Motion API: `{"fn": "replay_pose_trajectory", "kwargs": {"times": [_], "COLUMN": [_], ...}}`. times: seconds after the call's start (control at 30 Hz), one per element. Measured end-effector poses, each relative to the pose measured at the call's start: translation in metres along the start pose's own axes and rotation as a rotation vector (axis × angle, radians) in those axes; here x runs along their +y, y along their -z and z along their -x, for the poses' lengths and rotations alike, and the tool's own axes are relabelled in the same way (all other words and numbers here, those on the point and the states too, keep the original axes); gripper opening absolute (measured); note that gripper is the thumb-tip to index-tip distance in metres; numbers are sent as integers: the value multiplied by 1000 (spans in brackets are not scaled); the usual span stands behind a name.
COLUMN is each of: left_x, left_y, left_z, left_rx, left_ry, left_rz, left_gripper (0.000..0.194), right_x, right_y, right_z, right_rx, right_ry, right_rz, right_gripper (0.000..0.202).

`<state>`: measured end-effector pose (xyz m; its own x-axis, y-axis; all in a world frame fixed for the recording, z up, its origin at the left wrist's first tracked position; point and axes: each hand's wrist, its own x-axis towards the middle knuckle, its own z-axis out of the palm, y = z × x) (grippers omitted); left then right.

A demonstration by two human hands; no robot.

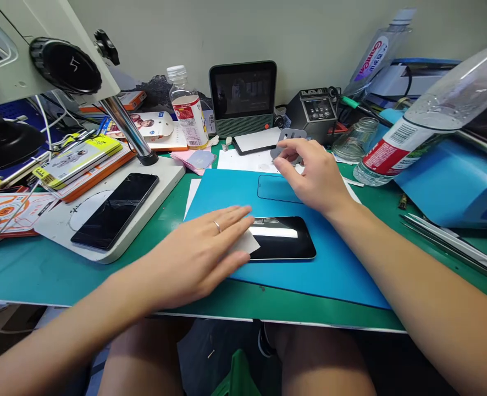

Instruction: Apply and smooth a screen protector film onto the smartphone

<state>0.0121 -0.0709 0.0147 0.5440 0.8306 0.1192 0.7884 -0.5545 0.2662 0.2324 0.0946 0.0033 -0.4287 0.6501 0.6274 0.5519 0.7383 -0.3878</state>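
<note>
Your left hand [198, 256] is flat, fingers nearly straight, thumb apart, over a white piece [249, 243]. The black phone [284, 247] pokes out past those fingers. Your right hand [315, 173] has bent fingers, thumb apart, near a grey piece [289, 136]; you can't tell if they touch.

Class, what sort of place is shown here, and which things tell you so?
Probably a phone repair bench: a microscope-like stand, a phone on a blue mat, and a soldering-style station.
</note>
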Motion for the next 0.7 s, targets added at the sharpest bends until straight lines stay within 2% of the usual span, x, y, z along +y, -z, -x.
{"fn": "replay_pose_trajectory", "kwargs": {"times": [0.1,0.23,0.33,0.4,0.6,0.7], "left_x": [14,40,58,63,50,56], "left_y": [-25,-43,-47,-47,-42,-46], "left_z": [1,6,3,-7,-45,-52], "left_rx": [-2,15,30,9,-49,-21], "left_ry": [94,175,177,165,189,216], "left_rz": [-63,-46,-29,-12,52,39], "left_gripper": [76,90,101,102,96,103], "right_x": [1,4,5,6,7,7], "right_y": [0,1,0,-1,0,-1], "right_z": [1,2,1,0,1,1], "right_rx": [12,19,11,6,0,1], "right_ry": [-7,-27,-14,0,-23,-26], "right_rz": [-13,-27,-25,-23,-21,-30], "right_gripper": [27,28,28,28,26,26]}}
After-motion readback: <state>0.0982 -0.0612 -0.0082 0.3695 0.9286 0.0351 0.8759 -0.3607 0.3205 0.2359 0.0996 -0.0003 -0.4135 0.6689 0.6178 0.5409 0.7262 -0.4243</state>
